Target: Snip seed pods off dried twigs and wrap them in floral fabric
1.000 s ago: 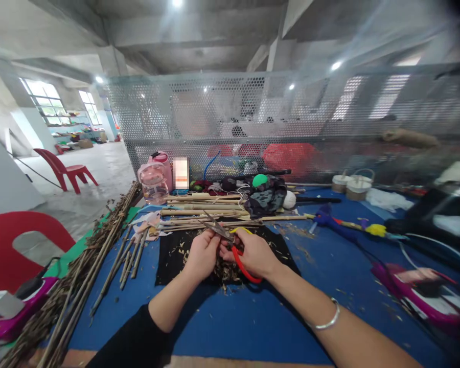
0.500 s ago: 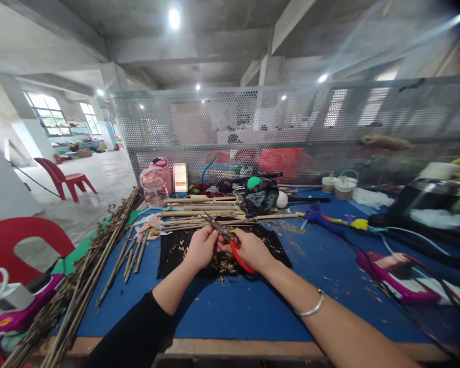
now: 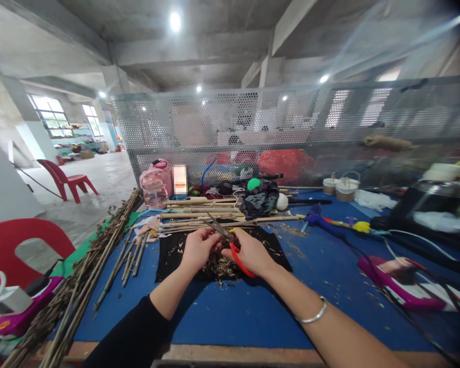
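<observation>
My right hand is closed around a pair of scissors with red handles. Their blades point up and left and stand a little apart. Just left of them is my left hand, its thumb and fingers pinched together near the blades. Whatever is in that pinch is too small to make out. Beneath both hands lies a heap of dried brown plant bits on a black cloth, with pale scraps scattered over it.
Cut stalks lie left of the cloth, and longer bamboo sticks lie behind it. Bundled dried stems run along the left edge. A pink-topped bottle, purple power strips and a mesh screen surround the blue tabletop.
My hands have drawn slightly apart, uncovering more of the plant heap between them. The scissors remain in my right hand at nearly the same angle.
</observation>
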Demonstrator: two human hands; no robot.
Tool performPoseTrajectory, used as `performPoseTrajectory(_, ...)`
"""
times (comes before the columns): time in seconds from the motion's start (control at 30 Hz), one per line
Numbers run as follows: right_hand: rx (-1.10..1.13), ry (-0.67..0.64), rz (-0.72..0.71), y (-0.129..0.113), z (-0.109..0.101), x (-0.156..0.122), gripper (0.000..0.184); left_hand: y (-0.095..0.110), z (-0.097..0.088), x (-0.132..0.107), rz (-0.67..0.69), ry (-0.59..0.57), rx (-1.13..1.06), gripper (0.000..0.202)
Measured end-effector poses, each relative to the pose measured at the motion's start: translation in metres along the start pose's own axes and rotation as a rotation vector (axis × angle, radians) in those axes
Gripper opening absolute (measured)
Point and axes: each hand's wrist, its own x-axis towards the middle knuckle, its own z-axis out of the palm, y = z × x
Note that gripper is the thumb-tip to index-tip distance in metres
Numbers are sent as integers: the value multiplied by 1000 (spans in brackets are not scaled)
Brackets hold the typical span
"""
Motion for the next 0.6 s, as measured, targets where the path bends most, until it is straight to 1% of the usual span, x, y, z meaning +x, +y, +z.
performPoseTrajectory(0.17,-10,38,-65,-6,-3,0,35,4,1,-4,28,4,56,19)
performPoseTrajectory(0.3,67,21,-29,-7,0,0,28,11,4,-11,98,5,107,18)
performPoseTrajectory(0.37,102,8,5,-6,1,0,26,14,6,-13,132,-7,84,19)
performPoseTrajectory(0.47,110,7,20,-5,0,-1,28,12,7,-14,122,-29,24,21)
performPoseTrajectory(0.6,74,42,-25,-6,-1,-2,31,7,7,-11,90,-27,6,20)
